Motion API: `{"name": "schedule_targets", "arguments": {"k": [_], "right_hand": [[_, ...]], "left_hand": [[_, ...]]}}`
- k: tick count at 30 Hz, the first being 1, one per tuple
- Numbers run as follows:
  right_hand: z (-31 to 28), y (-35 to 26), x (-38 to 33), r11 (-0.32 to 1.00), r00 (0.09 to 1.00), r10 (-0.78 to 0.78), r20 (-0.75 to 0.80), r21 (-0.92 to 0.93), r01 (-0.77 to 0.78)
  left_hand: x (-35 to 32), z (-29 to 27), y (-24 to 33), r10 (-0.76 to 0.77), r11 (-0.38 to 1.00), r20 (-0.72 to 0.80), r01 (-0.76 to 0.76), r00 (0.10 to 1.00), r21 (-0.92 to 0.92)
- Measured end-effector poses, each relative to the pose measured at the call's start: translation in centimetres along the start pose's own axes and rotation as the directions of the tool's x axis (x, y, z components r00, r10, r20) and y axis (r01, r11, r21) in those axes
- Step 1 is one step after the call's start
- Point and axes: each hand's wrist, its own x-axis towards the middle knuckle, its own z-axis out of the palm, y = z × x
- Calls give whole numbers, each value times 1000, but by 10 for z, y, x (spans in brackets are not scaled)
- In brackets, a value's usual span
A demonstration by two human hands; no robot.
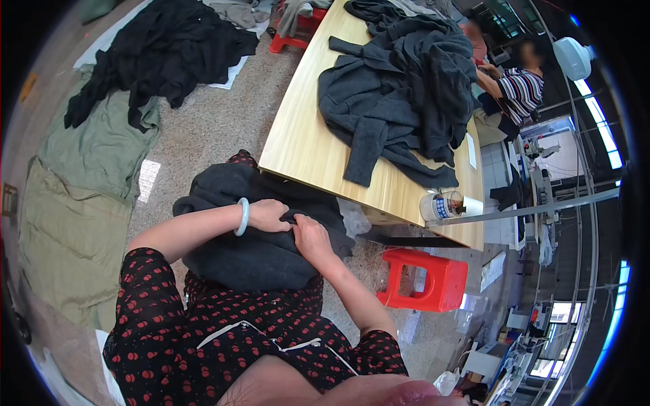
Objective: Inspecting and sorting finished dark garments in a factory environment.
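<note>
Both hands pinch one fold of the dark grey knitted garment (250, 250) on the lap: left hand (269, 215) just beside right hand (310, 238), bulk lying beneath them.

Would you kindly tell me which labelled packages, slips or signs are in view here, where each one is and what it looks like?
Labelled can: near right corner of the wooden table, a short cylinder, white with a blue label panel.
Paper slip: flat on the table's right edge beside the grey garments, narrow white rectangle.
No screens can be made out.
</note>
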Motion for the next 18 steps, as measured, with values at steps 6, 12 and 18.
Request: {"name": "schedule_targets", "arguments": {"k": [6,12,18], "right_hand": [[13,-9,-12,999,999,-40,36,12,40],[27,10,-2,999,999,-35,2,14,35],[24,23,5,981,998,-66,-10,180,67]], "left_hand": [[-16,36,-7,-29,999,-141,35,990,41],[-5,41,-21,124,988,-335,-85,934,129],[3,35,-30,105,994,-283,-93,953,56]]}}
